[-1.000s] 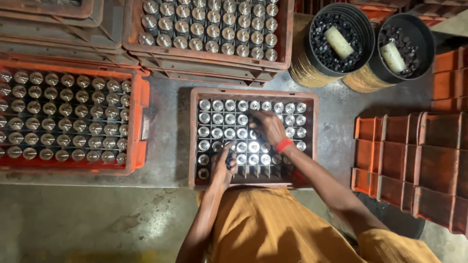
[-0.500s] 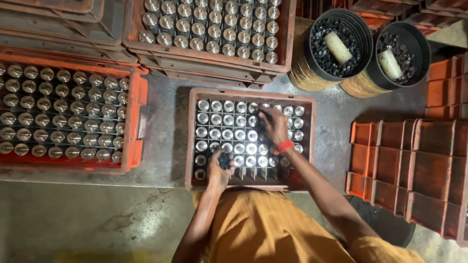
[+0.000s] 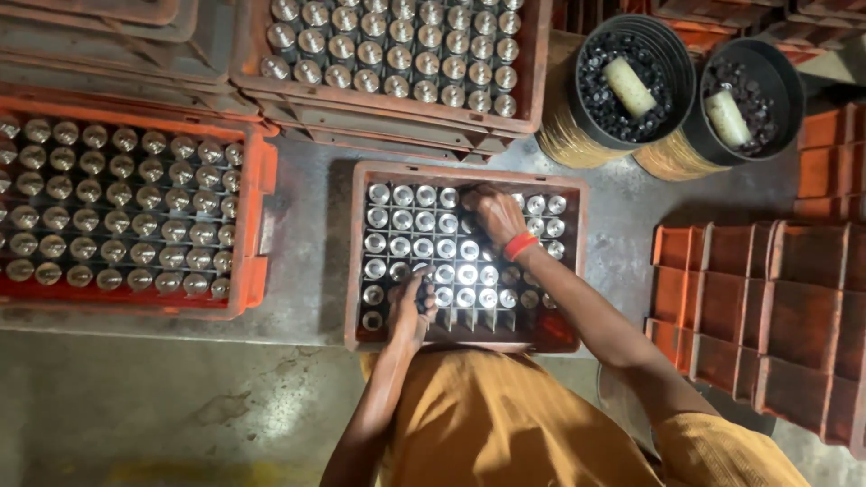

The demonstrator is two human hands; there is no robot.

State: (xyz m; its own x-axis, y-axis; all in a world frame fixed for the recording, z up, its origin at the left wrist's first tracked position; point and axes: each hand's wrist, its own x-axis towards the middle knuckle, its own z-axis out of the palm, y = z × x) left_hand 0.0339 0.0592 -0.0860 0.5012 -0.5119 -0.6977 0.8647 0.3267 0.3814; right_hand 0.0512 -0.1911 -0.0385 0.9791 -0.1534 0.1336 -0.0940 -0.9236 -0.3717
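Note:
A brown-red crate (image 3: 356, 271) with a divider grid stands on the floor in front of me. It holds several shiny metal cylinders (image 3: 446, 248) standing upright, and its near row of cells is bare. My left hand (image 3: 410, 308) is at the crate's near left, fingers curled around a cylinder there. My right hand (image 3: 494, 215), with a red band at the wrist, lies over the cylinders at the far middle with its fingers bent down. What is under its palm is hidden.
An orange crate (image 3: 253, 225) full of cylinders stands at the left and another crate (image 3: 532, 81) at the back. Two round black tubs (image 3: 672, 90) of dark small parts are at the back right. Empty orange crates (image 3: 767, 307) are stacked at the right.
My right hand has moved away from me, from the crate's middle towards its far rows. My left hand has stayed at the near left.

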